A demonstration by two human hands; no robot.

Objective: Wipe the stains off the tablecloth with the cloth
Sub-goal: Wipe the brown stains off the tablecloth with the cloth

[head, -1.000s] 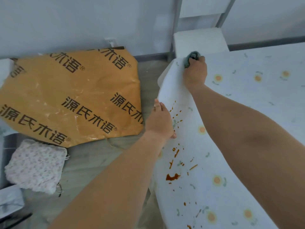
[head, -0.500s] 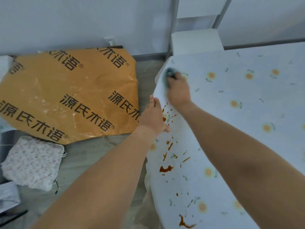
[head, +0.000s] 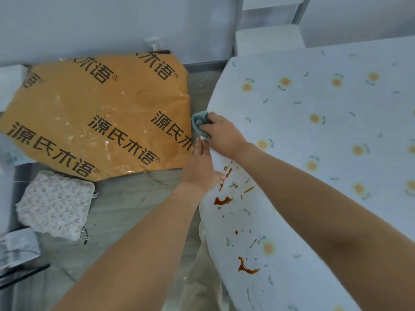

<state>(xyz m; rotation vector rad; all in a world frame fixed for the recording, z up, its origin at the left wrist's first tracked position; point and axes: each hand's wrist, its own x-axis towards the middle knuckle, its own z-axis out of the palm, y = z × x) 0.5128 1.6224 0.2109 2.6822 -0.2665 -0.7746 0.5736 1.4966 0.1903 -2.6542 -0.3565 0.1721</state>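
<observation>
The right hand [head: 221, 135] grips the bunched grey-blue cloth [head: 199, 122], pressed on the tablecloth [head: 314, 135] at its left edge. The left hand [head: 201, 167], fingers straight, presses that edge just below. Brown stains [head: 222, 200] lie nearer. An orange printed bag [head: 96, 117] lies on the floor [head: 125, 205]. Both forearms extend forward.

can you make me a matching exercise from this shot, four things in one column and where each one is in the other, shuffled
Things:
1. blue-grey cloth
2. left hand
3. brown stains
4. floral cushion

Places:
A. on the floor, below the orange package
B. bunched in the right hand at the table's edge
C. spattered on the flowered tablecloth near its edge
D. flat against the tablecloth's hanging edge, fingers straight

Pairs: 1-B, 2-D, 3-C, 4-A
</observation>
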